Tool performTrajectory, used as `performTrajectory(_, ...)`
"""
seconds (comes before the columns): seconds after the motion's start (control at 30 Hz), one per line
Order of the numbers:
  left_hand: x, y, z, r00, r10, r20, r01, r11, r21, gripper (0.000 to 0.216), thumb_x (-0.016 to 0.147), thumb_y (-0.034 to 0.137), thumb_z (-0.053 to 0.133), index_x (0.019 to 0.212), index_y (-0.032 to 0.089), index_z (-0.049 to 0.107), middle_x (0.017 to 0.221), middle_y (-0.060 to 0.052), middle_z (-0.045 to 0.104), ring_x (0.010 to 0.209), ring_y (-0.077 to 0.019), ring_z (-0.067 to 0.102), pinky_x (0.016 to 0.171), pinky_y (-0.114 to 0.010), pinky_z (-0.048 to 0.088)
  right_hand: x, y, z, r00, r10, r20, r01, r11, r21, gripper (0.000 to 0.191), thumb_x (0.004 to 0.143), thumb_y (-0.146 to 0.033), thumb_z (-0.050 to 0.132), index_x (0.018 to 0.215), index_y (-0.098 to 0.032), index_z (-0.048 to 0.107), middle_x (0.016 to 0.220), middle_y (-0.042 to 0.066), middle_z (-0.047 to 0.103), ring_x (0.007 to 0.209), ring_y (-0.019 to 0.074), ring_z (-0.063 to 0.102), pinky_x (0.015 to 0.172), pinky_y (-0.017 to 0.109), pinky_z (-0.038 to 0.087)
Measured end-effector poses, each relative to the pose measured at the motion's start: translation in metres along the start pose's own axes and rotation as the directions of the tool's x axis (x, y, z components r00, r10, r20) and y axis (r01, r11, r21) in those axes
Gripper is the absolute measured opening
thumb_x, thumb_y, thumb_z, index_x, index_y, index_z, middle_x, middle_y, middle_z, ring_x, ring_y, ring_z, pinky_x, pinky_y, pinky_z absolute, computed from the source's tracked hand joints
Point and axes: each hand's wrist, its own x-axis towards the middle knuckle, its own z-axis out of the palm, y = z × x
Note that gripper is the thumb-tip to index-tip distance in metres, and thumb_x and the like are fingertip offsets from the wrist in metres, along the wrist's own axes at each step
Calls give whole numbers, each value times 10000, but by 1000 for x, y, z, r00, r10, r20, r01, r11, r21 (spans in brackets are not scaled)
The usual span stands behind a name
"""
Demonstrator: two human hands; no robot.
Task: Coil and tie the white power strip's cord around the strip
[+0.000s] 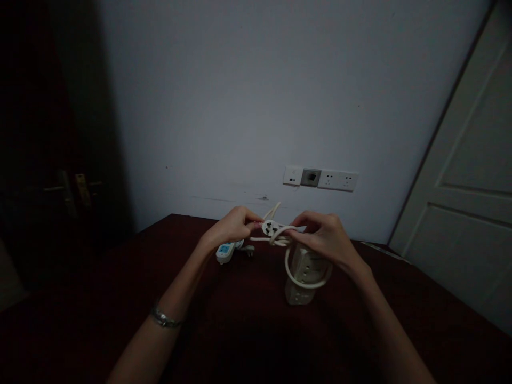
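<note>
My left hand [232, 226] is closed in a pinch on the white plug [270, 228] at the end of a white cable [308, 285]. Above a white power strip [301, 277], my right hand [326, 237] has its fingers closed on the cable where it is knotted near the plug. The cable loops round the power strip, which hangs or stands just above the dark red table [248, 320]. On my left wrist sits a metal watch [163, 319].
A second white power strip with a blue switch [226, 250] lies on the table behind my left hand. Wall sockets [320, 178] sit on the pale wall ahead. A white door [472, 202] is at right, a dark door with a handle [76, 189] at left.
</note>
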Motion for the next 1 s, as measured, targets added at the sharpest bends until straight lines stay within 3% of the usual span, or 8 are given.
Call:
performTrajectory(0.17, 1, -4, 4, 996, 77, -49, -69, 987, 143, 197, 740, 228, 531, 710, 168, 715, 511, -2, 567, 486, -102, 419, 475, -214, 269, 0, -1, 2, 999, 37, 13, -38, 998, 48, 210, 719, -354, 642, 714, -146, 672, 529, -5, 596, 450, 81, 478, 413, 188, 335)
performTrajectory(0.3, -1, 1, 1, 990, 138, 37, -143, 961, 236, 230, 790, 217, 491, 784, 173, 717, 617, -19, 595, 571, -111, 467, 541, -217, 316, 1, -3, 1, 994, 92, 55, -97, 991, 90, 192, 700, -332, 654, 686, -141, 666, 541, -2, 594, 479, 87, 497, 427, 186, 347)
performTrajectory(0.4, -3, 8, -2, 976, 177, 126, -203, 947, 249, 248, 814, 198, 476, 878, 163, 712, 706, -31, 594, 649, -114, 492, 602, -217, 343, 1, -2, 1, 973, 165, 158, -192, 966, 174, 218, 682, -347, 666, 674, -129, 647, 590, 22, 616, 525, 106, 542, 456, 195, 382)
performTrajectory(0.53, -1, 5, -2, 970, 167, 179, -187, 977, 102, 257, 824, 221, 480, 925, 124, 696, 706, -32, 577, 658, -114, 503, 607, -215, 362, 2, 1, 2, 931, 219, 294, -305, 906, 293, 290, 662, -407, 685, 695, -126, 621, 632, 44, 637, 547, 124, 574, 470, 208, 403)
performTrajectory(0.7, 6, -12, 2, 983, 135, 128, -118, 985, -128, 238, 792, 291, 532, 832, 113, 684, 677, -15, 557, 634, -107, 484, 601, -220, 374, 3, 3, 8, 916, 245, 319, -356, 863, 359, 313, 651, -379, 706, 826, -127, 643, 718, 67, 680, 623, 158, 630, 530, 237, 464)
performTrajectory(0.83, 10, -20, 7, 991, 75, 112, -33, 942, -333, 250, 761, 339, 563, 693, 112, 640, 597, 15, 501, 556, -84, 433, 539, -203, 349, 4, 3, 13, 912, 237, 336, -344, 886, 310, 391, 698, -370, 668, 998, -119, 652, 825, 96, 700, 721, 195, 649, 622, 291, 496)
performTrajectory(0.93, 12, -25, 12, 993, 25, 116, 30, 894, -446, 270, 748, 369, 572, 702, 109, 629, 555, 32, 467, 502, -69, 393, 489, -192, 307, 4, 2, 17, 915, 216, 341, -312, 913, 262, 389, 731, -380, 636, 1019, -121, 673, 868, 99, 703, 747, 207, 644, 665, 323, 493)
performTrajectory(1.0, 14, -26, 16, 994, -5, 112, 58, 877, -478, 299, 756, 393, 558, 702, 105, 620, 538, 35, 451, 483, -64, 378, 469, -189, 281, 4, 1, 18, 911, 154, 382, -285, 905, 316, 390, 767, -384, 598, 1067, -144, 666, 919, 91, 702, 795, 213, 642, 705, 337, 491)
